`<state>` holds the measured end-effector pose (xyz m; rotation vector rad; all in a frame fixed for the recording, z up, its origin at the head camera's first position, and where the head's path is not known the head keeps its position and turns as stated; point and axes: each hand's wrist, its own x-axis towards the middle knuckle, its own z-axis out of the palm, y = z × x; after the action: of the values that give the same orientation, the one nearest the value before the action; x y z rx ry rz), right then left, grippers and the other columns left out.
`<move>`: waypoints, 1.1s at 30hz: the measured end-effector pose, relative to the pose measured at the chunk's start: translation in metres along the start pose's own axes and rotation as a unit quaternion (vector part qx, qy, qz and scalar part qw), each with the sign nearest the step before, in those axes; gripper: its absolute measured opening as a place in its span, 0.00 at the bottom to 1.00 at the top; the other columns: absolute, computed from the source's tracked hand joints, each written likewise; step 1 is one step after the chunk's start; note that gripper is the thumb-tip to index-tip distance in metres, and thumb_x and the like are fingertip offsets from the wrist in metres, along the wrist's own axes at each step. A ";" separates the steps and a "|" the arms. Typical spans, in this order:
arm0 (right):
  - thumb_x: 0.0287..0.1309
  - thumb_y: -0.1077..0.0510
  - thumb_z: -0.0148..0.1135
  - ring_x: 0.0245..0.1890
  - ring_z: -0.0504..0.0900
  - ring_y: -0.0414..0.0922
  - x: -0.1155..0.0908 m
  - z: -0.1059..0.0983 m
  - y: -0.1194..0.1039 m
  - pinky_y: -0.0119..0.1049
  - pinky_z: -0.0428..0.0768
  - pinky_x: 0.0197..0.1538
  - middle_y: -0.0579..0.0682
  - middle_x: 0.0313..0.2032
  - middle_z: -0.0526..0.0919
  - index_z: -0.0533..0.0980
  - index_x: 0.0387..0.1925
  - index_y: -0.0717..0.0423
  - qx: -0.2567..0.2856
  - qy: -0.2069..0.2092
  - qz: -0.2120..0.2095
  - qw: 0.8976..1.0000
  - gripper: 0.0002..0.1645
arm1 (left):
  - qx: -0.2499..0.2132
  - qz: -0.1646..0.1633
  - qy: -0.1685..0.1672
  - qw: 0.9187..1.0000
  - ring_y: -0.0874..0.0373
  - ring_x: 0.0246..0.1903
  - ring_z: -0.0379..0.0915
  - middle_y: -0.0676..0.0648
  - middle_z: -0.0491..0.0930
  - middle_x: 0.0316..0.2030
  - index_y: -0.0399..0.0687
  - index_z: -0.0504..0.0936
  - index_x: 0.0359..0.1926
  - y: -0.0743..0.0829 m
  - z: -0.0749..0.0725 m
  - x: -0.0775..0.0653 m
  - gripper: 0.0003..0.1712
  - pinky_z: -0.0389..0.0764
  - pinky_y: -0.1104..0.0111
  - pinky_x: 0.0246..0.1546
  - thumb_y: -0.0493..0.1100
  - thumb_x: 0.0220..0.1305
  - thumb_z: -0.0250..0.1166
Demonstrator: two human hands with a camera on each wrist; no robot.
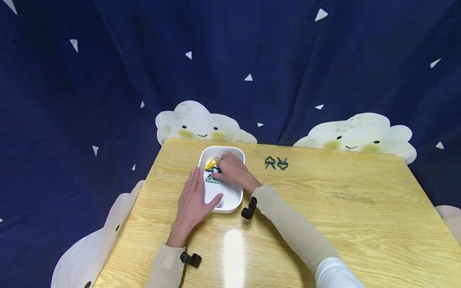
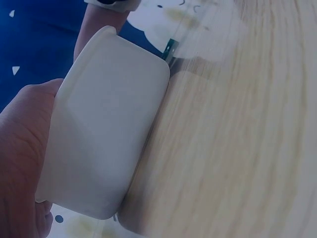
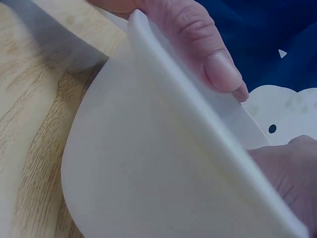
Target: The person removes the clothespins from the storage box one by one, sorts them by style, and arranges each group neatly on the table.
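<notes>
A white plastic box (image 1: 233,200) stands on the table. Along its left rim lie the straight fingers of my left hand (image 1: 191,202), and the thumb reaches over the near rim into the box. My right hand (image 1: 231,169) is inside, fingers bent down among small clips, with most fingertips hidden. By its thumb is a dark green clip (image 1: 215,171); I cannot tell if it is pinched. A yellow clothespin (image 1: 210,164) and a pale teal clothespin (image 1: 214,181) lie close by. In the right wrist view the box wall (image 3: 129,148) blocks most of the right hand.
Right of the box, two dark green clips (image 1: 270,162) lie side by side on the wooden table (image 1: 342,200). A dark blue curtain (image 1: 230,60) with white triangles and clouds hangs behind the table's far edge. Each wrist carries a small black camera.
</notes>
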<state>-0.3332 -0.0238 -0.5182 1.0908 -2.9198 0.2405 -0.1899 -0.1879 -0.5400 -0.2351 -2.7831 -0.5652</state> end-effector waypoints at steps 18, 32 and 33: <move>0.66 0.37 0.65 0.45 0.70 0.45 0.000 -0.001 0.001 0.41 0.72 0.56 0.46 0.44 0.82 0.85 0.57 0.51 0.031 -0.012 -0.006 0.999 0.29 | 0.000 -0.007 -0.010 1.000 0.48 0.83 0.35 0.37 0.45 0.83 0.32 0.49 0.82 0.000 0.000 0.000 0.65 0.51 0.51 0.81 0.79 0.66 0.54; 0.75 0.37 0.56 0.50 0.75 0.46 -0.001 0.002 0.000 0.42 0.67 0.69 0.47 0.47 0.85 0.85 0.55 0.50 0.024 -0.001 -0.004 1.000 0.26 | -0.005 -0.008 -0.004 1.000 0.46 0.83 0.38 0.36 0.48 0.82 0.32 0.51 0.81 0.000 0.000 0.000 0.65 0.52 0.51 0.80 0.78 0.66 0.55; 0.75 0.36 0.57 0.50 0.74 0.46 -0.001 0.002 -0.001 0.42 0.68 0.68 0.47 0.47 0.85 0.85 0.55 0.49 0.016 -0.002 -0.003 1.000 0.26 | -0.004 -0.007 -0.003 1.000 0.46 0.83 0.38 0.35 0.48 0.82 0.32 0.51 0.81 0.000 0.000 0.000 0.65 0.52 0.51 0.80 0.78 0.66 0.55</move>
<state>-0.3318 -0.0237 -0.5201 1.1041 -2.9254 0.2877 -0.1897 -0.1882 -0.5398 -0.2202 -2.7899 -0.5811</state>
